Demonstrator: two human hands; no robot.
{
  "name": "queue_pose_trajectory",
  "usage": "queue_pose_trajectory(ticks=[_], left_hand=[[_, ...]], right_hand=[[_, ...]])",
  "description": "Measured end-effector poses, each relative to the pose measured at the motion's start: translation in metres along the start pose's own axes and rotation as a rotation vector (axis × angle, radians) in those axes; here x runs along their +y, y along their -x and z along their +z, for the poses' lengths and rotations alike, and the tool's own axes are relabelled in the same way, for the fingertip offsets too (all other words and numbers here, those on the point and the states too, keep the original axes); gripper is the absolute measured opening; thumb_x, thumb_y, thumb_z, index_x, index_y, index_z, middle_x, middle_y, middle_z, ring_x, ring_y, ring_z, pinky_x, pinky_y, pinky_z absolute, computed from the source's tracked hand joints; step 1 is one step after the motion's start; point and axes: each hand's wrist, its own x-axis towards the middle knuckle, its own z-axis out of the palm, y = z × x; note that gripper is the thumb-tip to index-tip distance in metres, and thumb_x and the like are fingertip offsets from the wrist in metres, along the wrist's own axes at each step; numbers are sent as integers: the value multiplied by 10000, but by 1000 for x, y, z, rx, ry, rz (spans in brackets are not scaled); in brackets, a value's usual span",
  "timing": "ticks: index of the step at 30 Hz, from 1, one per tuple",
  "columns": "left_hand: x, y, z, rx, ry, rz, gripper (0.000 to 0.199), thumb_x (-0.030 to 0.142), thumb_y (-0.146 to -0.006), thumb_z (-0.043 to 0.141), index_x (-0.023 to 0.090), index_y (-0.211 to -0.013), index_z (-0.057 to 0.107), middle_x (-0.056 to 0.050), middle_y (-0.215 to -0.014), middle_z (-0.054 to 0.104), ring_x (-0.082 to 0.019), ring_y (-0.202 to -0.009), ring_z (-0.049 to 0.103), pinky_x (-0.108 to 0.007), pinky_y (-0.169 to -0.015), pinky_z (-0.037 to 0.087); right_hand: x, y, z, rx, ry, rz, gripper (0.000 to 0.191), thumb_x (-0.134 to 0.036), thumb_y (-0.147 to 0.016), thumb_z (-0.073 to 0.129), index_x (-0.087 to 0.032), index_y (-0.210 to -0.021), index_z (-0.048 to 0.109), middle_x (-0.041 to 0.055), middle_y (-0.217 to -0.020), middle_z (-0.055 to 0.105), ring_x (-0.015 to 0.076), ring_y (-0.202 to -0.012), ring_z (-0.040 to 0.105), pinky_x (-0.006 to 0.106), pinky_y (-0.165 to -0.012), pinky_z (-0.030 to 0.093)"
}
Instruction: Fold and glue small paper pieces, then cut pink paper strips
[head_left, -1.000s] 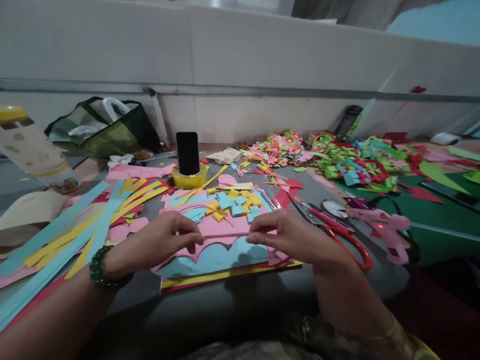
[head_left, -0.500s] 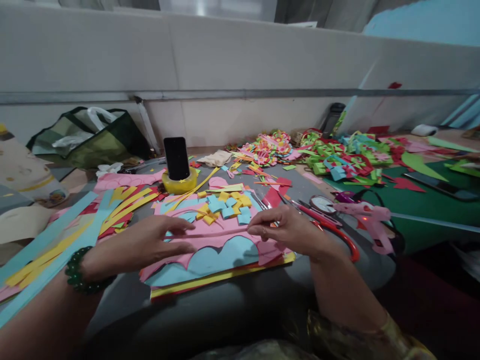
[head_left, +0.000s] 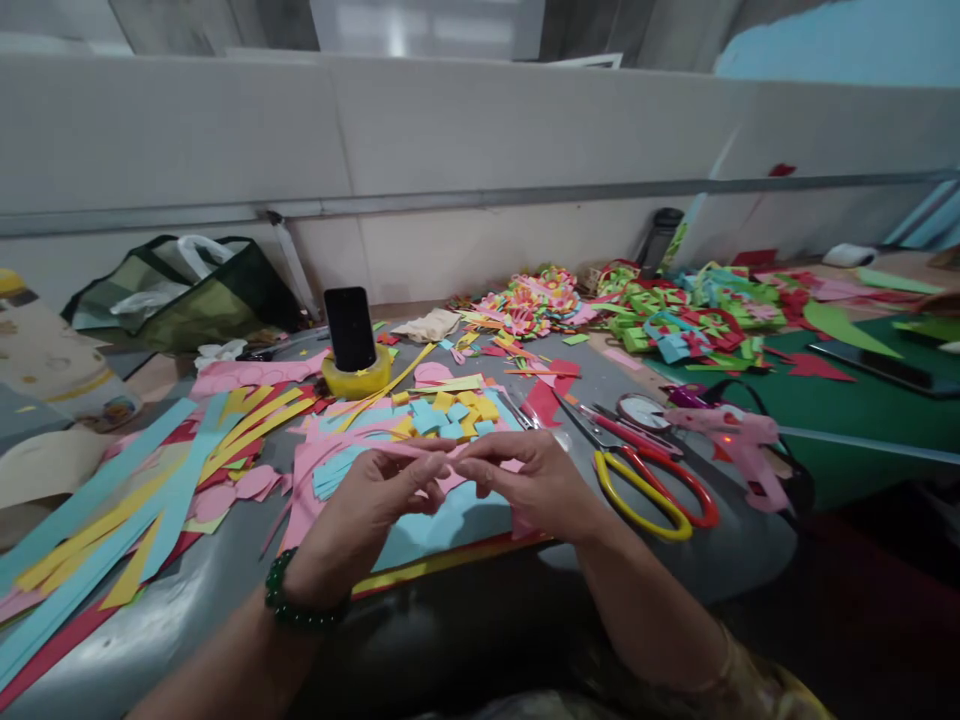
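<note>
Over a stack of coloured sheets (head_left: 442,525), blue and pink on top with yellow along the edge, my two hands meet at the fingertips. My left hand (head_left: 379,500), with a green beaded bracelet (head_left: 289,600) at the wrist, pinches a narrow pink strip (head_left: 397,443). The fingers of my right hand (head_left: 529,480) close on the same strip at its right part. Just beyond the fingers lie small folded blue and yellow pieces (head_left: 457,408). Part of the stack is hidden under my hands.
Scissors with red and yellow handles (head_left: 649,490) and a pink glue gun (head_left: 727,440) lie at the right. A phone (head_left: 350,328) stands in a yellow tape roll (head_left: 358,378). Long paper strips (head_left: 150,500) spread at the left; piles of paper pieces (head_left: 540,300) sit behind.
My left hand has moved right, bringing its fingertips close to my right hand's. The strip, earlier stretched between the hands, is now gripped where they meet. Yellow scissor handle has come into sight.
</note>
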Motion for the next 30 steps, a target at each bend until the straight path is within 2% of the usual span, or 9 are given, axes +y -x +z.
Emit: queue_pose_trajectory(ticks=[4,9,14,16,19,21,24,26,30], left_hand=[[-9,-1,3,67,147,-2,223,378,-756,687,186,-851,748,-27,-785,701,-105,-711,602,-205,-664,488],[-9,-2,1,162,184,-43,259,384,-740,705,174,-887,741,-40,-749,713,-121,-719,634,-214,-665,504],[-12,-4,-1,120,140,-29,340,380,-709,728,163,-971,702,-55,-876,719,-143,-788,650,-246,-726,508],[-12,2,-4,72,-10,-83,344,446,-757,658,152,-932,691,-41,-789,710,-135,-692,645,-234,-641,495],[-8,20,-10,-158,-503,-212,427,535,-826,511,159,-671,641,11,-518,603,-109,-471,540,-212,-457,375],[-5,32,-10,-226,-843,-163,471,546,-849,458,176,-591,595,17,-494,564,-114,-470,513,-229,-457,349],[-1,37,-4,-141,-1133,147,362,467,-903,403,216,-875,663,-29,-836,680,-179,-760,613,-281,-659,457],[-4,29,2,-129,-1275,326,365,415,-913,410,206,-1149,593,-86,-1131,637,-239,-1014,577,-354,-851,459],[-17,7,10,-265,-1523,372,526,440,-886,461,96,-1282,492,-172,-1248,560,-299,-1127,499,-433,-962,420]], right_hand=[[3,2,2,-14,62,-1,189,-304,-836,602,-172,-900,721,10,-730,693,100,-585,603,201,-549,457],[3,2,-1,19,107,18,204,-312,-831,607,-147,-737,684,-7,-595,635,97,-561,579,196,-554,434],[6,1,1,-68,47,124,281,-369,-853,566,-137,-712,638,-16,-544,594,88,-511,524,192,-511,385],[9,-1,-3,-88,96,125,264,-349,-863,547,-140,-719,619,-21,-568,575,89,-538,519,194,-531,377],[14,-5,-13,-151,320,100,234,-316,-879,510,-157,-732,599,-21,-651,574,93,-609,505,200,-566,347],[19,-7,-17,-204,550,115,245,-316,-883,491,-168,-718,596,-16,-675,588,100,-624,488,212,-561,306],[22,-10,-17,-232,841,199,271,-327,-881,461,-184,-706,609,6,-675,621,122,-619,505,240,-525,242],[23,-10,-14,-240,936,226,269,-340,-874,454,-197,-722,624,18,-702,650,138,-643,543,251,-517,229],[23,-10,-8,-205,1025,252,223,-346,-846,483,-224,-732,632,11,-744,690,160,-698,602,260,-518,234]])
